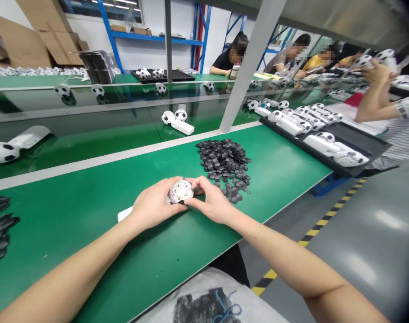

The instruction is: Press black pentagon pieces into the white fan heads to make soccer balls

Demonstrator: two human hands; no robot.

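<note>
My left hand (157, 200) is wrapped round a white football-shaped handheld fan (182, 190) above the green worktop. The fan's round openwork grille faces up, and its white handle (124, 214) shows past my left wrist. With thumb and curled fingers, my right hand (209, 199) grips the right side of the ball. A black patch shows at the ball's lower edge by my thumbs; whether my right fingertips also pinch a loose piece is hidden. Just beyond my right hand lies a heap of small black pentagon pieces (222, 159).
More black pieces (0, 237) lie at the left edge. Behind a pale rail (123, 154), a green conveyor (123, 130) carries several ball-shaped fans. A black tray (352, 134) of fans stands to the right. A grey post (248, 63) rises from the rail. Co-workers sit beyond and at right.
</note>
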